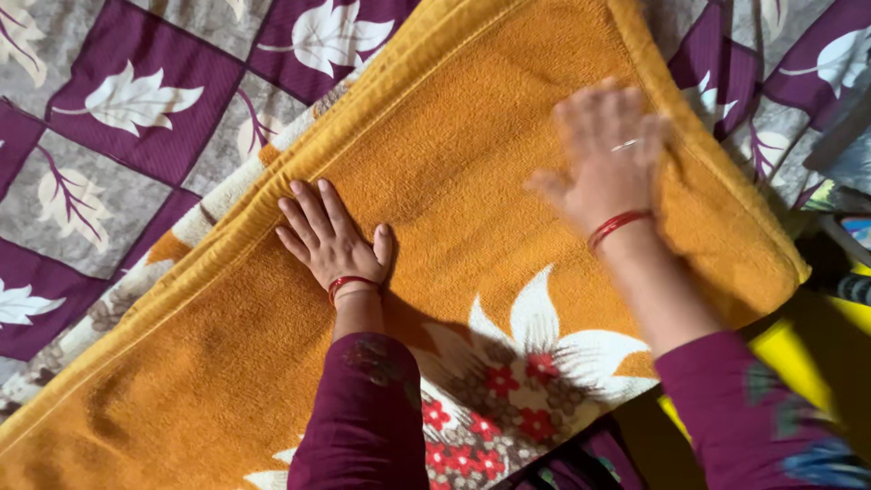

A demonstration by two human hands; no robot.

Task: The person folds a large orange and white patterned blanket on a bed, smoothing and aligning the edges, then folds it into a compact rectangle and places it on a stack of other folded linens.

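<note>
A thick orange blanket with a white and red flower pattern lies folded across a bed. My left hand rests flat on it, palm down and fingers together, near the folded edge on the left. My right hand is spread open over the blanket close to its right edge; it is blurred by motion. Both wrists carry a red thread band, and a ring shows on the right hand. Both sleeves are dark maroon.
Under the blanket lies a bedsheet of purple and grey squares with white leaf prints. At the right edge are something yellow and a dark object, too cut off to identify.
</note>
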